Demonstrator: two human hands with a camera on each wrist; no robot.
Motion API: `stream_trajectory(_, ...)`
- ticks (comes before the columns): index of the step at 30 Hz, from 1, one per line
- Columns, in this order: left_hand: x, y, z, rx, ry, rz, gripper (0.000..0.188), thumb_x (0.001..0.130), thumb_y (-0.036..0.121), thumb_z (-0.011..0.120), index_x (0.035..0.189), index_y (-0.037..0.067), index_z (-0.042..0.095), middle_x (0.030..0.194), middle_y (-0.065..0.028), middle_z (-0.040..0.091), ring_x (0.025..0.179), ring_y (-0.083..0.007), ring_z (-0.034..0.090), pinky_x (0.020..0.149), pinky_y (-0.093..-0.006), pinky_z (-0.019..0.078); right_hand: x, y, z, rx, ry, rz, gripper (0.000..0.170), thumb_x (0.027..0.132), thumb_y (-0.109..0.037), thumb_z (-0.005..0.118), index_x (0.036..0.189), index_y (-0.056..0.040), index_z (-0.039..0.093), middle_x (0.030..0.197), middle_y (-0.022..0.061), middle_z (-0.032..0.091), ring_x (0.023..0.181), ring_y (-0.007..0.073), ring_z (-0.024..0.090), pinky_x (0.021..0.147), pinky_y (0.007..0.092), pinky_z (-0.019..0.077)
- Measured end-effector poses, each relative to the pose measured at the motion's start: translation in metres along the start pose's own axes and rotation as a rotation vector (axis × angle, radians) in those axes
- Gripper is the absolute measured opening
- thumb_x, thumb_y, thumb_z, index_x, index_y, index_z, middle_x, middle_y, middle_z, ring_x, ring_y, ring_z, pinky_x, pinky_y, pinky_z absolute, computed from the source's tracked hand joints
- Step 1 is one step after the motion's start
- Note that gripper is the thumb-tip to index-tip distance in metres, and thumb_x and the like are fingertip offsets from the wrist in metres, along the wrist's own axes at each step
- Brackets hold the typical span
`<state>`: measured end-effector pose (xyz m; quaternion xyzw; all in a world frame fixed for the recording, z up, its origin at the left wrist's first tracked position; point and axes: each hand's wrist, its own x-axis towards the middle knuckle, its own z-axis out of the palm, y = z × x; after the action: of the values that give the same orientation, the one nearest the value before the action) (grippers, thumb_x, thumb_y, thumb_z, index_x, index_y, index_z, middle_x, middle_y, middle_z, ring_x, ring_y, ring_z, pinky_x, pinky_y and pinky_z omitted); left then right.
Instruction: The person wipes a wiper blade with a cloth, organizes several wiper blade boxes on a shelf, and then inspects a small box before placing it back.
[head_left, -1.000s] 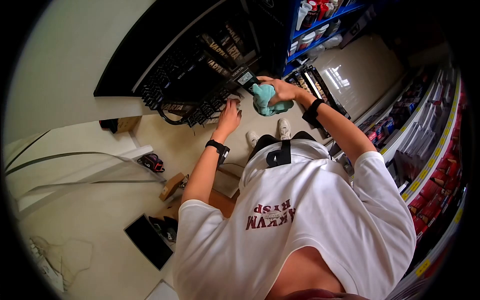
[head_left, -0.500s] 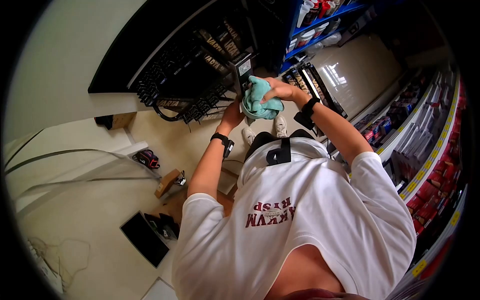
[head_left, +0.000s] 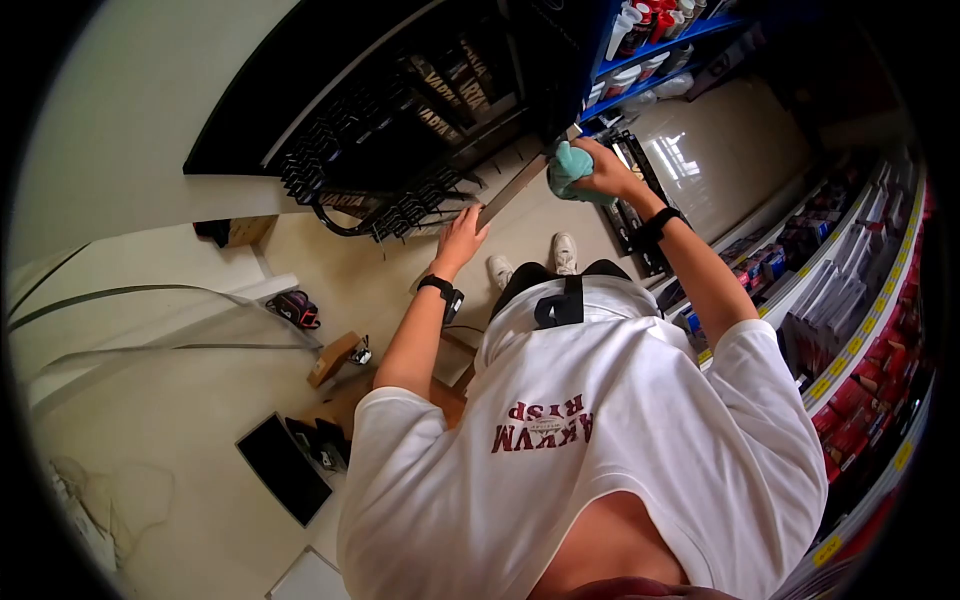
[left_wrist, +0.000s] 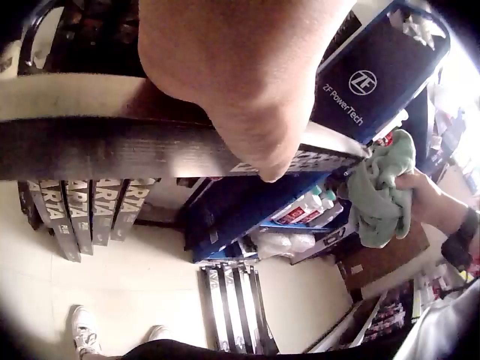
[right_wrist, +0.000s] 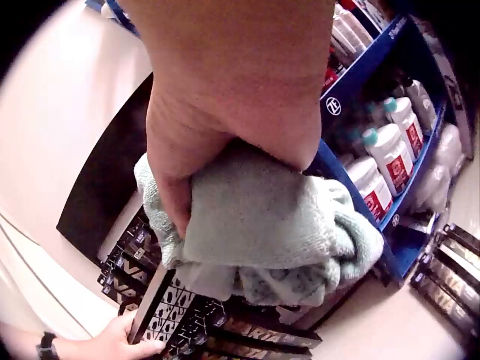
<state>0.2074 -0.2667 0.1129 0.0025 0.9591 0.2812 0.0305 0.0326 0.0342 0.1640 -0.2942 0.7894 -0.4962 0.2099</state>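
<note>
My left hand (head_left: 460, 240) grips one end of a long, flat, dark box (head_left: 515, 190), which stretches between my two hands in the head view. Its long side (left_wrist: 112, 154) fills the width of the left wrist view up to the cloth. In the right wrist view the thumb lies over the box's printed face (right_wrist: 174, 307). A crumpled pale green cloth (head_left: 572, 172) is gripped in my right hand (head_left: 608, 178), at the far end of the box. Most of the right fingers are hidden by the cloth (right_wrist: 247, 217).
A black rack (head_left: 350, 140) with hooks and VARTA packages stands ahead. Blue shelves (head_left: 640, 85) with bottles are at front right. More long packages (head_left: 640, 200) lie on the floor. Shelving with red packets (head_left: 880, 360) runs along the right, and a monitor (head_left: 285, 468) is at left.
My hands came together at the box, then my right hand moved away to the right with the cloth. The box now shows its narrow edge between the hands.
</note>
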Motion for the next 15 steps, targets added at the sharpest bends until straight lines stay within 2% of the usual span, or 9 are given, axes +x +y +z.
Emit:
stream_trajectory(2,-0.002,0.005,-0.005,0.168,-0.104,-0.085,0.043,0.09,0.028,0.062,0.128,0.012,0.05,0.123,-0.0165,0.06,0.097,-0.0405,0.063,0.084,-0.0469,0.0499,-0.004,-0.016,-0.01,-0.182,0.06,-0.05,0.063,0.06,-0.008,0.077,0.119,-0.0034,0.055,0.118,0.0173,0.056,0.111,0.0382,0.055,0.096,0.0401,0.045)
stream_trajectory(3,-0.003,0.006,-0.006,0.168,-0.102,-0.091,0.043,0.09,0.028,0.062,0.128,0.012,0.05,0.123,-0.0165,0.06,0.097,-0.0405,0.063,0.084,-0.0469,0.0499,-0.005,-0.024,-0.013,-0.181,0.054,-0.052,0.063,0.06,-0.008,0.077,0.119,-0.0034,0.055,0.118,0.0173,0.056,0.111,0.0382,0.055,0.096,0.0401,0.045)
stream_trajectory(5,-0.002,0.007,-0.009,0.239,-0.195,-0.059,0.044,0.088,0.029,0.062,0.127,0.013,0.05,0.118,-0.0156,0.062,0.095,-0.0388,0.064,0.08,-0.0472,0.0509,-0.006,-0.039,-0.017,-0.297,0.174,-0.174,0.067,0.06,-0.007,0.076,0.123,-0.0033,0.053,0.12,0.0177,0.056,0.114,0.0384,0.054,0.097,0.0407,0.0442)
stream_trajectory(7,0.0,0.007,-0.007,0.263,-0.199,-0.023,0.043,0.088,0.028,0.062,0.126,0.013,0.051,0.116,-0.0154,0.062,0.093,-0.0383,0.064,0.078,-0.0479,0.0513,-0.003,-0.047,-0.014,-0.347,0.167,-0.237,0.07,0.059,-0.007,0.076,0.125,-0.0035,0.051,0.121,0.0173,0.057,0.115,0.0384,0.053,0.098,0.0418,0.0433)
stream_trajectory(9,0.003,0.01,-0.004,0.286,-0.206,0.02,0.042,0.087,0.027,0.062,0.125,0.013,0.052,0.113,-0.0152,0.063,0.092,-0.0378,0.065,0.076,-0.0485,0.0518,0.004,-0.044,-0.002,-0.367,0.061,-0.474,0.074,0.06,-0.01,0.077,0.128,-0.0056,0.049,0.127,0.0148,0.055,0.118,0.0365,0.053,0.099,0.0431,0.0431)
stream_trajectory(11,0.012,0.02,-0.009,0.295,-0.282,0.037,0.037,0.085,0.023,0.061,0.121,0.013,0.056,0.109,-0.0166,0.064,0.09,-0.0376,0.065,0.072,-0.0491,0.0525,0.008,-0.062,0.016,-0.41,-0.136,-0.505,0.076,0.062,-0.018,0.08,0.131,-0.01,0.048,0.126,0.0121,0.057,0.118,0.0327,0.053,0.102,0.0455,0.0385)
stream_trajectory(12,0.017,0.038,-0.021,0.278,-0.33,-0.024,0.038,0.085,0.025,0.062,0.119,0.008,0.059,0.111,-0.015,0.065,0.097,-0.0363,0.063,0.077,-0.049,0.0504,0.009,-0.062,0.03,-0.465,-0.198,-0.565,0.077,0.063,-0.02,0.08,0.132,-0.0109,0.047,0.126,0.0108,0.057,0.117,0.0325,0.053,0.102,0.0461,0.0381)
stream_trajectory(13,0.021,0.038,-0.021,0.282,-0.33,-0.019,0.038,0.085,0.025,0.062,0.119,0.008,0.059,0.111,-0.015,0.065,0.097,-0.0363,0.063,0.077,-0.049,0.0504,0.011,-0.062,0.042,-0.523,-0.261,-0.627,0.079,0.063,-0.021,0.081,0.133,-0.0118,0.046,0.125,0.0095,0.056,0.116,0.0322,0.054,0.102,0.0468,0.0376)
stream_trajectory(15,0.027,0.033,-0.022,0.384,-0.429,0.02,0.033,0.084,0.018,0.059,0.115,0.007,0.06,0.108,-0.0168,0.063,0.092,-0.0356,0.065,0.071,-0.047,0.0512,0.007,-0.067,0.061,-0.598,-0.27,-0.67,0.076,0.066,-0.022,0.078,0.134,-0.0124,0.045,0.127,0.0086,0.055,0.112,0.0317,0.055,0.099,0.046,0.0395)
